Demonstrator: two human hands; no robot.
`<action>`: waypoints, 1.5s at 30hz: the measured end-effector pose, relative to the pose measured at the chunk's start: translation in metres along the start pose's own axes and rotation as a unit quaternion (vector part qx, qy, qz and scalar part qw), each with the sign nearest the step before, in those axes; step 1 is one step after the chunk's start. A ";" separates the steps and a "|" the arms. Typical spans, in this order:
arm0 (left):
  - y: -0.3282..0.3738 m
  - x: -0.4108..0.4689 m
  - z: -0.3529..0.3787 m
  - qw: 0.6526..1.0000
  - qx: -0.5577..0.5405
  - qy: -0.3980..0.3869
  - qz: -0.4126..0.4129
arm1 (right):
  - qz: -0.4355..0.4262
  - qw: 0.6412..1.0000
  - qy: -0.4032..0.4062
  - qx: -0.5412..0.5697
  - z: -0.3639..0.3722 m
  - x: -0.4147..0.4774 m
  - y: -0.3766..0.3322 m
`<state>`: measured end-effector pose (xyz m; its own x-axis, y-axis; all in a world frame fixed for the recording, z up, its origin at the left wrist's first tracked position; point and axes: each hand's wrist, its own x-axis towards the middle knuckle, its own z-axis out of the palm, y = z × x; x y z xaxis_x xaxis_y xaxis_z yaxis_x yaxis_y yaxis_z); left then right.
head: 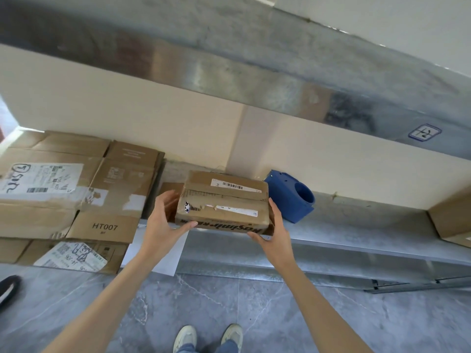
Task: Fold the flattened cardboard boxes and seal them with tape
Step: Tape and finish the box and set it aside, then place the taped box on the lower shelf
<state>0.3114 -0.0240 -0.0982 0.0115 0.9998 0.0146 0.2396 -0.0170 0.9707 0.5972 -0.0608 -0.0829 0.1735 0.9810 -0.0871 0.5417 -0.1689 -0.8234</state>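
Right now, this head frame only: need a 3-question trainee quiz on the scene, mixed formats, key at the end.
1. True or false: the left hand and the right hand both hold the small box.
2. What stands just right of the small box on the metal shelf? A) tape roll B) blue plastic part C) scissors
3. Fill in: a flattened box left of the hands bears a printed code: ____.
Key: 1 true; 2 B; 3 HT007.

Blue block [290,197] just beside box [224,202]
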 end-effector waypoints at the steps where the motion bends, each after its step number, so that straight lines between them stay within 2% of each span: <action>1: 0.001 -0.002 0.001 1.000 0.008 0.010 -0.009 | 0.001 1.000 0.003 -0.004 0.000 -0.001 -0.002; 6: 0.019 -0.001 0.000 0.999 0.010 0.040 0.004 | -0.016 0.999 0.030 0.000 -0.005 -0.002 -0.016; 12: 0.052 0.010 -0.015 0.998 0.041 0.022 0.050 | -0.024 0.998 0.062 0.001 -0.024 0.001 -0.046; 16: 0.068 0.013 -0.016 0.998 0.036 0.017 0.048 | -0.036 0.996 0.071 -0.028 -0.037 0.010 -0.066; 20: 0.088 0.016 -0.014 0.998 -0.001 0.052 0.027 | -0.036 0.996 0.082 0.010 -0.051 0.014 -0.080; 27: 0.107 0.010 -0.008 0.991 0.046 0.101 0.075 | -0.091 0.991 0.082 -0.045 -0.066 0.011 -0.097; 35: 0.119 -0.008 0.003 0.984 0.011 0.152 0.093 | -0.097 0.991 0.085 -0.040 -0.075 0.010 -0.097; 39: 0.117 -0.013 -0.001 0.989 0.020 0.120 0.081 | -0.102 0.990 0.093 -0.022 -0.078 0.010 -0.096; 45: 0.114 -0.022 -0.004 0.998 0.035 0.034 0.040 | -0.057 0.988 0.142 -0.004 -0.075 0.007 -0.106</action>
<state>0.3349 -0.0483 0.0131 -0.0316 0.9934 0.1106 0.3075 -0.0956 0.9467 0.6023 -0.0434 0.0455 0.3341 0.9274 0.1680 0.5773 -0.0605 -0.8143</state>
